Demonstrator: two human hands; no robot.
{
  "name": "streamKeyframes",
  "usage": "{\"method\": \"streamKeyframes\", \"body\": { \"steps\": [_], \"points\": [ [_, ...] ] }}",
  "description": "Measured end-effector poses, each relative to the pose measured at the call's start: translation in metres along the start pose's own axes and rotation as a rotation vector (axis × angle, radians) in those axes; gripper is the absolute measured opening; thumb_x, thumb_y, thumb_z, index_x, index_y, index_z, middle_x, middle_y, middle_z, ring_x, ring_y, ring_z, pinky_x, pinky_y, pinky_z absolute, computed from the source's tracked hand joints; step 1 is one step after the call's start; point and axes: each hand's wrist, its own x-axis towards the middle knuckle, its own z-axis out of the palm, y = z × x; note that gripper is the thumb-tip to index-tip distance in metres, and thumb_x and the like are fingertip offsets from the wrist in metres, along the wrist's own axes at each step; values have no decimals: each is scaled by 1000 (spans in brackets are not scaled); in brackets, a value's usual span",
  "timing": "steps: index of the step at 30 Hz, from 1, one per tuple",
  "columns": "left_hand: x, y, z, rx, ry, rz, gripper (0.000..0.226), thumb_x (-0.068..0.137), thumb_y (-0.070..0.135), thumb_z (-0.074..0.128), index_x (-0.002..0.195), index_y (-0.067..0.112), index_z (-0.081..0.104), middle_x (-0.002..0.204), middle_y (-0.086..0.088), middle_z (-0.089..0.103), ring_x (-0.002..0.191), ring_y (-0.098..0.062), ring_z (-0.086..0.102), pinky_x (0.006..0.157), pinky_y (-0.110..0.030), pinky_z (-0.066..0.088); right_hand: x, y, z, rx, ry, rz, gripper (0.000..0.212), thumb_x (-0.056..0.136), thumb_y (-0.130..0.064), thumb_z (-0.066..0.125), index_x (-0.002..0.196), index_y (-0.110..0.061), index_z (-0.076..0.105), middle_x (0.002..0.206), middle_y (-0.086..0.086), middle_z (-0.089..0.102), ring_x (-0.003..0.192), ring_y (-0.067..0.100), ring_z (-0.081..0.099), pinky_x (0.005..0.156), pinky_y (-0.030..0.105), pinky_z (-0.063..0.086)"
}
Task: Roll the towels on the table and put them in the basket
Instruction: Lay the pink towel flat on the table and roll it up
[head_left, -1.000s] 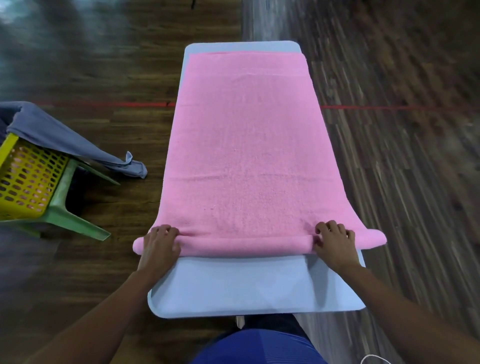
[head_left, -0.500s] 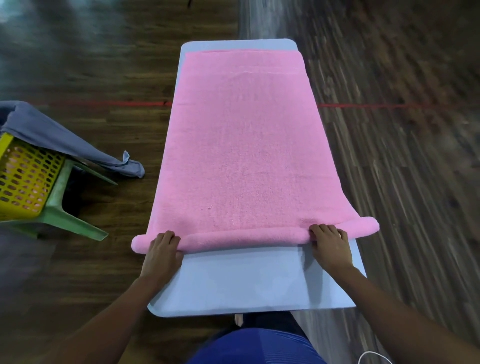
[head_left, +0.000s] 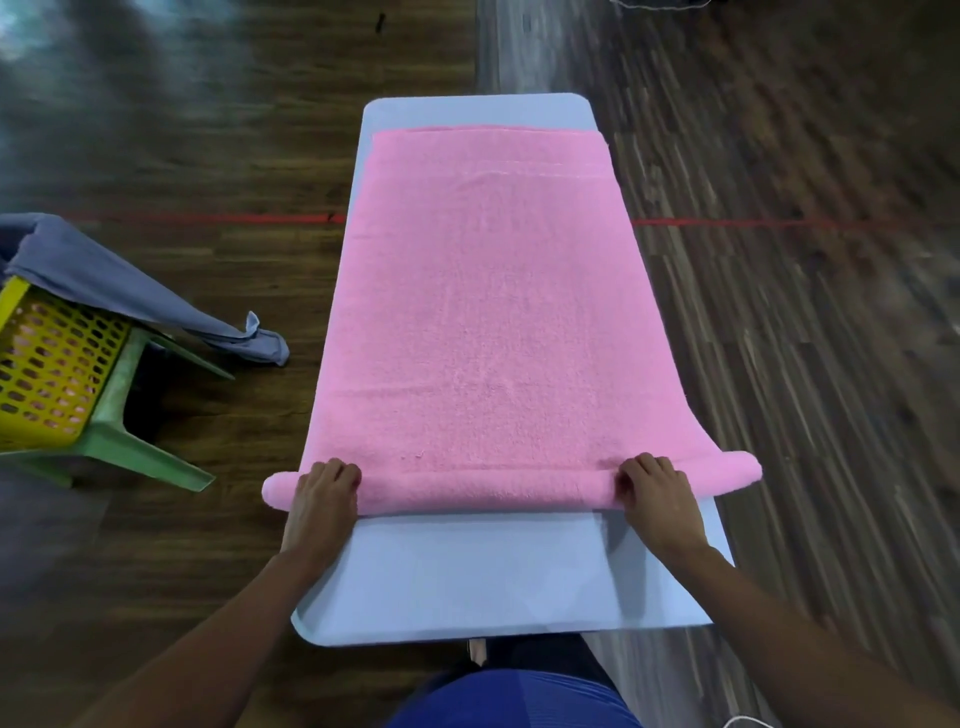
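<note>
At left edge, basket (head_left: 49, 374) with grey towel (head_left: 109, 283) draped over its rim. Lower centre, left hand (head_left: 323, 501) curled over the rolled near end of pink towel (head_left: 493, 322), spread up the table (head_left: 467, 577) through mid-frame. Further right, right hand (head_left: 658, 501) curled likewise on the roll.

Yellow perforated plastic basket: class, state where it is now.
Head view, far left edge: the yellow basket sits on a green plastic stool, under a draped grey-blue cloth, left of the pale table.

Pink towel (head_left: 488, 322); pale blue table (head_left: 467, 577); yellow basket (head_left: 49, 364); grey cloth (head_left: 119, 291).
</note>
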Motion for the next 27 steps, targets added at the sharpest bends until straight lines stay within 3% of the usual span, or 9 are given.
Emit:
{"method": "streamKeyframes", "body": {
  "steps": [5, 8, 11, 15, 17, 20, 23, 25, 27],
  "points": [
    [-18, 5, 12, -16, -117, -7, 53, 65, -5, 73, 117, 1, 63, 116, -17, 64, 107, -35, 60, 92, -51, 50, -8, -2, 7, 26, -86, 3, 46, 60, -4, 74, 103, -9, 62, 104, 7, 65, 96, 30, 61, 84, 43, 50],
    [-15, 4, 11, -10, -122, -27, 40, 73, -2, 71, 112, 2, 66, 112, -17, 67, 102, -34, 63, 90, -51, 51, 0, -3, 4, 20, -64, 36, 30, 69, -3, 68, 97, -10, 64, 95, 6, 67, 91, 31, 61, 80, 42, 47],
    [-5, 4, 1, 17, -161, -31, 20, 78, 7, 66, 98, 7, 67, 98, -10, 69, 88, -28, 61, 82, -45, 52, 4, -3, -2, -45, -110, 26, 18, 77, -18, 65, 95, -15, 64, 90, 1, 66, 90, 28, 59, 79, 39, 41],
    [3, 6, -9, 138, -306, -55, 20, 90, 27, 49, 98, 15, 62, 102, -2, 64, 97, -22, 54, 89, -38, 40, 6, -5, -12, -136, -251, 28, 31, 89, -36, 38, 105, -23, 62, 101, -3, 66, 99, 20, 54, 87, 35, 32],
    [5, 4, -11, 121, -342, -92, 23, 91, 30, 46, 102, 17, 61, 106, -2, 63, 100, -22, 53, 90, -38, 37, 6, -6, -14, -134, -278, 40, 30, 90, -35, 39, 108, -24, 61, 104, -3, 66, 100, 19, 53, 87, 36, 30],
    [6, -3, -10, 42, -188, -77, 25, 83, 19, 60, 106, 11, 60, 102, -8, 60, 92, -27, 52, 81, -42, 42, 1, -5, -11, -62, -145, 87, 24, 84, -28, 56, 107, -22, 59, 103, -1, 63, 97, 24, 54, 82, 39, 32],
    [4, -2, -7, 61, -12, -20, 19, 75, 5, 68, 93, 8, 62, 93, -11, 60, 82, -29, 52, 70, -46, 46, -7, -1, 0, -44, 87, 44, 15, 77, -13, 69, 91, -16, 64, 96, 5, 60, 84, 30, 53, 71, 39, 37],
    [1, 3, -4, 24, -2, 15, 15, 76, -2, 67, 88, 8, 64, 87, -9, 61, 77, -27, 52, 67, -46, 49, -10, -1, 3, -16, 136, -13, 13, 76, -5, 66, 84, -14, 63, 90, 3, 59, 79, 28, 52, 65, 35, 34],
    [-5, 5, 1, -22, -37, -3, 21, 75, -4, 68, 94, 5, 66, 93, -12, 65, 82, -28, 57, 73, -47, 54, -14, -3, 8, 9, 104, -8, 28, 67, 0, 71, 91, -13, 63, 96, 4, 62, 85, 28, 55, 67, 35, 40]
  ]
}}
